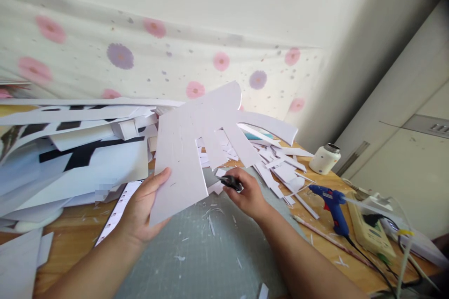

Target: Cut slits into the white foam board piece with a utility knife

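Note:
A white foam board cutout (182, 149) with strip-like prongs is held up, tilted, above the grey-green cutting mat (196, 252). My left hand (143, 205) grips its lower left edge, thumb on the front face. In my right hand (247, 194) is a black utility knife (230, 181), its tip pointing left, close to the board's lower prongs. Whether the blade touches the board I cannot tell. Small white offcuts lie scattered on the mat below.
White scraps (280, 168) pile up behind and right. A blue glue gun (331, 205), a power strip (372, 231) with cables and a white jar (325, 158) stand at right. Large sheets (87, 159) crowd the left, beside a phone (117, 210) with a lit screen.

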A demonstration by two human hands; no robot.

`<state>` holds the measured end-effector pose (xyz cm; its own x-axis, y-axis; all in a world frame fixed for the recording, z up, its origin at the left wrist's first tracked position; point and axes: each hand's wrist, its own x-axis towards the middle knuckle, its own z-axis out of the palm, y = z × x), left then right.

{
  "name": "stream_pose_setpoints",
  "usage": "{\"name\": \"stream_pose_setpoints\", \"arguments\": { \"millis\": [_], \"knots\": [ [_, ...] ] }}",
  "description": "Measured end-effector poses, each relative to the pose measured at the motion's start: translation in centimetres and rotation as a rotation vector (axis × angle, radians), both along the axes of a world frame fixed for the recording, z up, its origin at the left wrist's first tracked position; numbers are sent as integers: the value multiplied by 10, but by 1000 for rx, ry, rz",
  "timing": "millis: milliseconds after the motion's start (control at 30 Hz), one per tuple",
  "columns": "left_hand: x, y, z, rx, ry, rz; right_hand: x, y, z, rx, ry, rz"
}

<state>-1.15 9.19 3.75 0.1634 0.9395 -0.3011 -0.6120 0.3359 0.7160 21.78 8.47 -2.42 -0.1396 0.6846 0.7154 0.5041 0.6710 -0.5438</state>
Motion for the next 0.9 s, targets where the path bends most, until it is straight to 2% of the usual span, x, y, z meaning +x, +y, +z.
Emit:
{"name": "stream_pose_setpoints", "arguments": {
  "millis": [133, 233, 333, 567, 633, 700, 767, 900],
  "knots": [
    [0, 2, -3, 44, 13, -20, -3, -9, 10, 34, 160, 16],
    [4, -1, -8, 111, 41, -23, -13, -16, 15, -84, 343, 39],
    [7, -5, -15, 182, 100, -24, -24, -19, 12, -239, 524, 67],
    [10, -9, -21, 251, 197, 47, -41, -19, 4, -445, 792, -35],
    [10, -8, -20, 253, 208, 61, -40, -20, 5, -461, 748, -10],
    [9, -6, -19, 254, 210, 65, -37, -19, 6, -421, 594, 38],
    [9, -5, -20, 253, 206, 55, -30, -16, 4, -315, 383, 46],
    [7, -5, -21, 204, 168, 9, -18, -6, -4, -88, 49, -63]
  ]
}}
